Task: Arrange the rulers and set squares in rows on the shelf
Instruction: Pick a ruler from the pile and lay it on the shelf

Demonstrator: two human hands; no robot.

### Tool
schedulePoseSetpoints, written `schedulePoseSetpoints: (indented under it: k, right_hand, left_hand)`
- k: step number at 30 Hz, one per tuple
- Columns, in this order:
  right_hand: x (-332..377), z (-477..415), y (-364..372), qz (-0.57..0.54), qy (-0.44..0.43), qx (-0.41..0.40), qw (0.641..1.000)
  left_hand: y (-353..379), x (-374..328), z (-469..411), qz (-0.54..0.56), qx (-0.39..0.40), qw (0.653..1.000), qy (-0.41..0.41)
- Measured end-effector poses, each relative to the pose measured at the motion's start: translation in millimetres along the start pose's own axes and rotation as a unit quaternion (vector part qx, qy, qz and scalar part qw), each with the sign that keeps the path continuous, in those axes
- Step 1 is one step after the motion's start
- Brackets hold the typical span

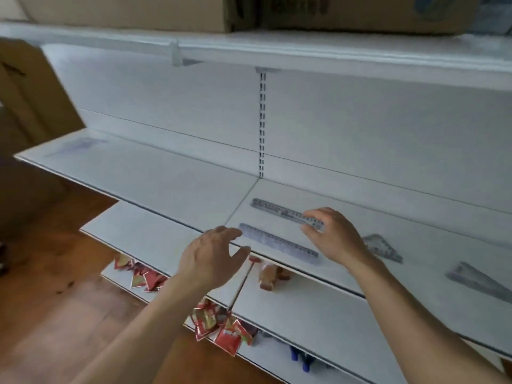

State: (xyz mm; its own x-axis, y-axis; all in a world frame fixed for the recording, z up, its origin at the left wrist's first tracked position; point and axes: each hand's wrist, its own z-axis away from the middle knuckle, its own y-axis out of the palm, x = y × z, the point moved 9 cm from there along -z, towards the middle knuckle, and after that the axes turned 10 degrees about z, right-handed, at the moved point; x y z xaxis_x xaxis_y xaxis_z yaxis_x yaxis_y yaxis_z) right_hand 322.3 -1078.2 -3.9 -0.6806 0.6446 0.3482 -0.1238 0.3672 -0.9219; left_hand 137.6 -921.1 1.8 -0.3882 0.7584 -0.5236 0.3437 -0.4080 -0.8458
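Observation:
Two clear rulers lie side by side on the white shelf (pixel 155 173): a far ruler (pixel 277 209) and a near ruler (pixel 279 243) close to the front edge. My right hand (pixel 331 235) hovers over their right ends, fingers loosely curved, fingertips at the far ruler's right end. My left hand (pixel 210 256) is spread open at the near ruler's left end, holding nothing. To the right lie two clear set squares, one (pixel 383 248) just beyond my right wrist and another (pixel 479 281) near the frame's edge.
Cardboard boxes (pixel 177 12) stand on the top shelf, and another box (pixel 30 95) leans at the left. Lower shelves hold red snack packets (pixel 221 325), a brown packet (pixel 270 277) and blue items (pixel 300 358). A wooden floor (pixel 55 300) lies below left.

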Motion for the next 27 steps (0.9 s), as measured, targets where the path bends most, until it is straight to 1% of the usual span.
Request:
schedulePoseSetpoints:
  k: [7,11,15,19,22,27]
  right_hand:
    - [208,-38,73,-0.041,-0.110,0.056,0.992]
    - [303,-48,111,-0.037,-0.166,0.089,0.981]
    - [368,-64,143,-0.034,-0.195,0.120,0.973]
    - [421,-95,170,-0.050,-0.210,0.125,0.968]
    - [469,-130,200,-0.066,-0.219,0.123,0.966]
    - [536,-203,252,-0.073,-0.218,0.124,0.965]
  left_hand:
    - [-114,165,68,-0.038,-0.075,0.989,-0.120]
    - [-154,239,101,-0.036,-0.109,0.976,-0.185]
    - [-178,291,115,-0.013,-0.129,0.965,-0.227]
    - [-202,335,113,0.012,-0.152,0.957,-0.247]
    - [-222,380,96,0.026,-0.175,0.951,-0.255]
    - [-266,469,37,0.013,-0.173,0.946,-0.274]
